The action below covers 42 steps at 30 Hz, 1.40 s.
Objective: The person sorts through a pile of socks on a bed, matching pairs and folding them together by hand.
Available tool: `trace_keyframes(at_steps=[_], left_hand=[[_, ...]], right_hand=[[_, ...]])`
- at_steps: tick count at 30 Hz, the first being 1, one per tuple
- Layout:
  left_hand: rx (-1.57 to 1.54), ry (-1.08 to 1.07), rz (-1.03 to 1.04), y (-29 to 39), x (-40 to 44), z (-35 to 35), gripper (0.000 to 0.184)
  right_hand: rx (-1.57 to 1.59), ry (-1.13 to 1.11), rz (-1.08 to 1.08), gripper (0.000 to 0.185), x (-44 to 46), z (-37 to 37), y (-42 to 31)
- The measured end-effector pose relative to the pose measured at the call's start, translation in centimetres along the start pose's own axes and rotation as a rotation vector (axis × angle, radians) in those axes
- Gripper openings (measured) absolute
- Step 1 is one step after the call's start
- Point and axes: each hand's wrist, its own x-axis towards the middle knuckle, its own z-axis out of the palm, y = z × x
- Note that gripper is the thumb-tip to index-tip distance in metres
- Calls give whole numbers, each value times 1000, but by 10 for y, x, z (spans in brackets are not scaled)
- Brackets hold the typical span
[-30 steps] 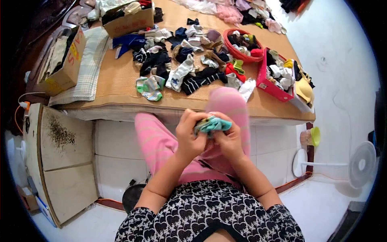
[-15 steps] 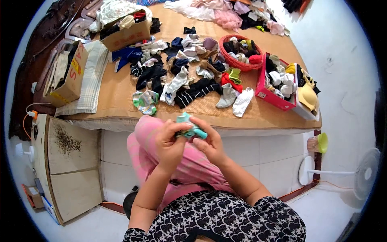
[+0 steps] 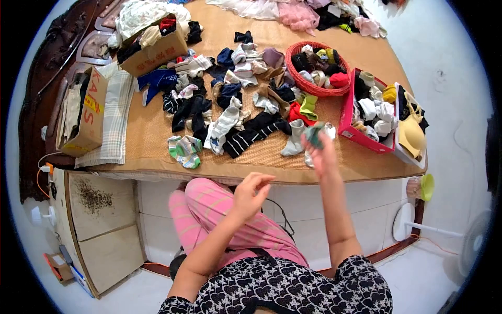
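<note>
My right hand (image 3: 325,156) is stretched out over the bed's front part, smeared by motion, with a bundled teal sock (image 3: 315,135) at its fingertips. Under that hand lies a white sock (image 3: 308,158), mostly covered; a grey sock (image 3: 294,138) is just to the left. Above my lap, my left hand (image 3: 253,194) is empty, its fingers loosely bent and apart from the thumb. Many loose socks are spread over the mat, among them a black striped sock (image 3: 251,137), a patterned white sock (image 3: 224,125) and a green-and-white striped sock (image 3: 184,152).
A red woven basket (image 3: 294,82) and a pink box (image 3: 361,138), both holding socks, stand at the right beside a tray with a yellow bra (image 3: 411,137). Cardboard boxes (image 3: 157,56) of clothes sit on the left. A fan (image 3: 473,242) stands on the right.
My hands have parted. The right has carried the teal sock forward and right toward the bed's socks; the left has let go and stays above the lap. The view has shifted slightly.
</note>
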Motion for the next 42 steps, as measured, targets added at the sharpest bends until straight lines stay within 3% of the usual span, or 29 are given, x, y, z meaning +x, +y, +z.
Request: trace_keyframes(at_steps=[3, 5, 7, 9, 11, 12, 13, 15, 16, 20, 22, 23, 25, 26, 28, 29, 30, 31, 33, 34, 36, 37, 39, 41, 42], left_hand=[[41, 79, -48, -21, 7, -17, 21], [31, 163, -157, -33, 13, -28, 21], [23, 219, -173, -54, 20, -35, 20], [70, 265, -302, -67, 26, -44, 20], [110, 265, -319, -70, 29, -52, 21], [113, 264, -354, -80, 29, -53, 23], [117, 261, -389, -90, 29, -54, 26], [186, 308, -371, -100, 30, -57, 31], [238, 336, -405, -99, 33, -58, 33], [276, 462, -448, -117, 39, -83, 37], [401, 650, -389, -113, 41, -100, 36], [561, 772, -318, -115, 43, -107, 40], [604, 786, -342, -115, 51, -120, 51], [607, 744, -363, -118, 56, -123, 61], [802, 676, -373, -141, 58, -125, 65], [890, 625, -423, -147, 57, -127, 65], [977, 655, -367, -151, 56, -130, 49], [978, 658, -366, -160, 55, -137, 49], [867, 673, -291, -181, 52, -155, 28], [667, 801, -266, -167, 57, -159, 16], [16, 873, -315, -142, 52, -151, 19], [-300, 880, -308, -129, 49, -145, 20], [-742, 666, -398, -94, 31, -121, 23], [-910, 437, -450, -69, 14, -93, 30], [-897, 369, -442, -64, 7, -78, 28]], right_hand=[[-42, -153, -259, 40, 41, 32, -57], [-197, 26, -386, 39, 41, 60, -63], [-543, 18, -376, 32, 54, 46, -43], [-896, -26, -147, 27, 61, 24, -11], [-1354, -230, -526, 27, 65, 11, 28], [-1412, -205, -536, 34, 63, 16, 42], [-1570, -205, -707, 34, 69, 18, 53], [-1817, -103, -730, 33, 72, 20, 71], [-1907, -103, -630, 28, 78, 11, 79], [-1554, -113, -877, 18, 89, 13, 66], [-1494, 121, -972, 20, 77, 26, 42], [-1526, 246, -904, 24, 68, 28, 34], [-1578, 351, -949, 29, 55, 27, 27], [-1534, 324, -931, 29, 48, 24, 30], [-1483, 290, -910, 29, 31, 20, 41], [-1472, 153, -878, 29, 20, 21, 50], [-1459, 19, -846, 29, 9, 23, 57], [-1446, -35, -811, 27, -4, 29, 65], [-1409, -137, -721, 24, -28, 38, 81], [-1381, -186, -667, 23, -38, 40, 91], [-1182, -282, -332, 19, -52, 38, 111], [-1180, -280, -329, 19, -55, 39, 122], [-943, -433, 143, 27, -62, 38, 142], [-340, -359, 604, 42, -62, 38, 158], [-175, -300, 692, 53, -68, 58, 148]])
